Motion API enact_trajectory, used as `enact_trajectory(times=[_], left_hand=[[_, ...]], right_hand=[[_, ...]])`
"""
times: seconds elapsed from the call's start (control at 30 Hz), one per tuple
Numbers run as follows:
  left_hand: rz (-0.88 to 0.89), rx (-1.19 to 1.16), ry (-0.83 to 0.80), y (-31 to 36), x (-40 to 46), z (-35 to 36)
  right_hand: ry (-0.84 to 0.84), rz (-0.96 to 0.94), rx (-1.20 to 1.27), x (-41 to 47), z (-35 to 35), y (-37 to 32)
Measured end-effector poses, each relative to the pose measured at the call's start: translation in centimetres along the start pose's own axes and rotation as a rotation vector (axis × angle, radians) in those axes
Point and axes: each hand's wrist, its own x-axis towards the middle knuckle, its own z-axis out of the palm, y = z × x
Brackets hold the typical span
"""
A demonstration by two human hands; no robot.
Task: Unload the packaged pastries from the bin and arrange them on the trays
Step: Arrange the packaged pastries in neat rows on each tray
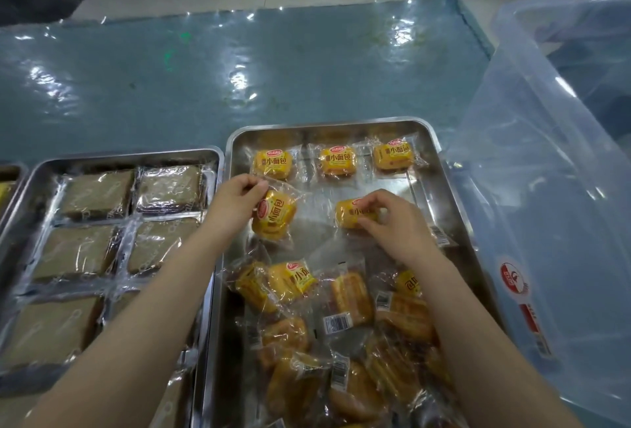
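Heaped clear-wrapped yellow buns (341, 332), steel tray (426, 161)

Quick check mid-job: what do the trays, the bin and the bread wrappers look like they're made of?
Tray: looks like stainless steel with a shiny finish; it mirrors the packets and has a rolled rim. Bin: translucent, bluish plastic, probably rigid; the table shows through its wall. Wrappers: thin clear plastic film with a printed yellow label; it is crinkled and glints, and both hands pinch it.
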Motion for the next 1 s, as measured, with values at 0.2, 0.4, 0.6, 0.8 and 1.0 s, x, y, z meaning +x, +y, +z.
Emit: enact_trajectory(times=[0.2, 0.4, 0.6, 0.8, 1.0], left_hand=[[0.171, 0.422, -0.092, 0.8, 0.7, 1.5], [0.397, 0.799, 0.001, 1.2, -0.2, 3.2], [0.379, 0.617, -0.078, 1.0, -5.3, 5.2], [0.087, 0.845, -0.195, -0.3, -5.5, 7.0], [0.117, 0.916, -0.23, -2.2, -4.9, 7.1]], right_hand=[[0.037, 0.075, -0.184, 0.3, -0.7, 1.4], [0.03, 0.004, -0.354, 0.0, -0.2, 1.2], [-0.15, -0.167, -0.272, -1.2, 1.4, -0.3], [-0.35, -0.085, -0.499, -1.6, 3.5, -0.7], [-0.403, -0.065, -0.515, -0.5, 4.3, -0.8]])
